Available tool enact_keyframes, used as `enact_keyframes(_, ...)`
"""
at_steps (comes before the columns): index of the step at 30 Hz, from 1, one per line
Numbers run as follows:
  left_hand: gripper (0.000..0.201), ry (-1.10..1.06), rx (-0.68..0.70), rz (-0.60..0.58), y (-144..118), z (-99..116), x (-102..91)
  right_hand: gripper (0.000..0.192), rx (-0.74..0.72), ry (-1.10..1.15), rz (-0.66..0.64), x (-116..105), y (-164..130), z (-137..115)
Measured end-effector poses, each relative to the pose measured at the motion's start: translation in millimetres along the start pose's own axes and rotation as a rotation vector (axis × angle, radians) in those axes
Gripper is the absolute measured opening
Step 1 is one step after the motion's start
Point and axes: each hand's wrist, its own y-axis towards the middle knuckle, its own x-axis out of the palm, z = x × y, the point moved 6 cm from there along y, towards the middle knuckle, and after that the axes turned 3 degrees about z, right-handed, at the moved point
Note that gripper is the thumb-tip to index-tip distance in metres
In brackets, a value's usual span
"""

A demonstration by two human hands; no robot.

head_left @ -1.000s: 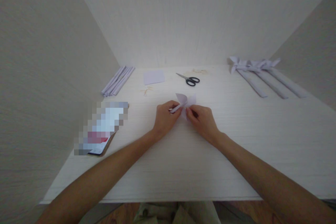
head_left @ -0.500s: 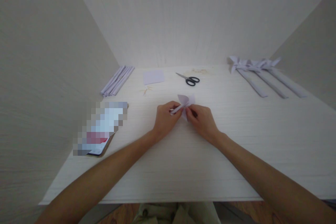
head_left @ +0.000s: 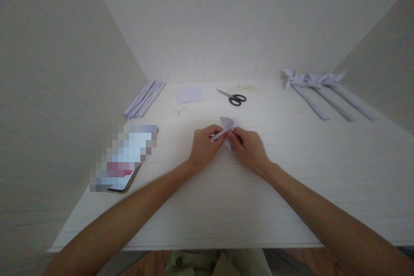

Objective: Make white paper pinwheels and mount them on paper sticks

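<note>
A small pale lilac folded paper piece [head_left: 227,126] sits at the middle of the white table [head_left: 291,189], held between both hands. My left hand [head_left: 203,145] pinches its thin rolled end on the left. My right hand [head_left: 249,148] grips the folded flaps on the right, with the thumb pressed onto the paper. Curved flaps stick up above my fingertips; the lower part of the paper is hidden by the fingers.
Black-handled scissors [head_left: 233,97] lie behind the hands, next to a flat lilac paper square [head_left: 189,94] and small scraps [head_left: 180,111]. Rolled paper sticks [head_left: 144,98] lie back left. Three finished paper pieces on sticks [head_left: 320,91] lie back right. A blurred packet [head_left: 124,158] sits left.
The paper flaps have been drawn slightly closer together and lower between my fingers. My right thumb has shifted a little left onto the paper. The arms have hardly moved.
</note>
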Motion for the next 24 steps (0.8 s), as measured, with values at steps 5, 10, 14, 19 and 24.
enact_keyframes(5, 0.009, 0.019, -0.002, 0.020, -0.9, 1.0, -1.8, 0.024, 0.006, 0.045, 0.018, -1.8, -0.4, -0.8)
enact_keyframes(10, 0.009, 0.031, 0.007, 0.015, -1.6, 2.5, -2.6, 0.015, -0.005, 0.122, 0.050, -1.4, -0.8, 0.2)
enact_keyframes(14, 0.008, 0.025, 0.020, 0.001, -1.8, 2.1, -1.4, 0.010, -0.013, 0.159, 0.080, -1.3, -1.1, 1.5)
enact_keyframes(19, 0.009, 0.032, 0.018, 0.000, -1.6, 1.6, -0.6, 0.014, -0.018, 0.092, 0.044, 0.1, -0.7, 1.0)
enact_keyframes(24, 0.009, 0.028, 0.021, -0.002, -1.5, 2.3, -0.3, 0.017, -0.020, 0.034, 0.025, 0.0, -0.6, -0.7)
